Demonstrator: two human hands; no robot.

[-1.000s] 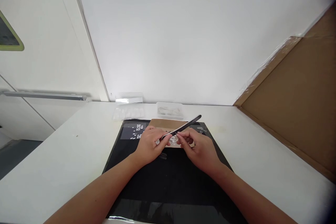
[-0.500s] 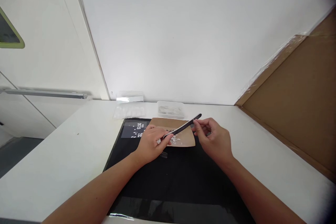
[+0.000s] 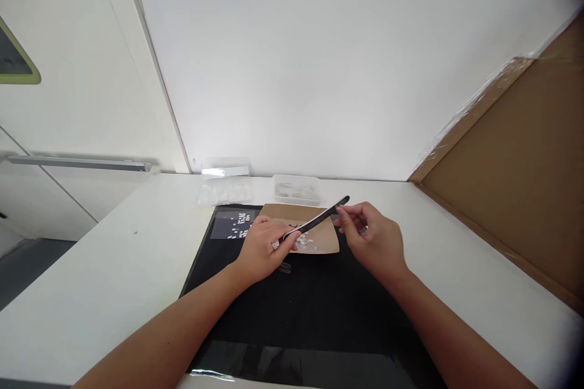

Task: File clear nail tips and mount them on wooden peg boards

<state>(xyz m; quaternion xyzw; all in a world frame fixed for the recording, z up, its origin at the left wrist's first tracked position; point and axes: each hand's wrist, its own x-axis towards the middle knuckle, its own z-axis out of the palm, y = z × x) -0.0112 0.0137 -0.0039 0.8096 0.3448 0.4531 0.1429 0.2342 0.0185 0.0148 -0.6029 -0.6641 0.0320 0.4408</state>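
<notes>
My left hand [image 3: 264,246] is closed round the lower end of a nail file [image 3: 317,220], a long thin black strip with a whitish edge. The file slants up to the right above a sheet of brown paper [image 3: 326,240]. Close to its upper end, my right hand [image 3: 371,237] pinches it between thumb and bent fingers; the exact contact is partly hidden. Small whitish pieces [image 3: 305,242] lie scattered on the paper beneath the file. Just below my left hand, a small clear piece [image 3: 285,268] rests on the black mat [image 3: 337,310].
Behind the mat stand a clear compartment box [image 3: 223,193] with its lid up and a clear tray [image 3: 296,188] of translucent pieces. A dark card [image 3: 223,225] with small white marks lies at the mat's far left. A cardboard panel [image 3: 511,182] leans at the right.
Almost nothing differs. Both hands keep their hold on the nail file, and my right hand has shifted very slightly upward.
</notes>
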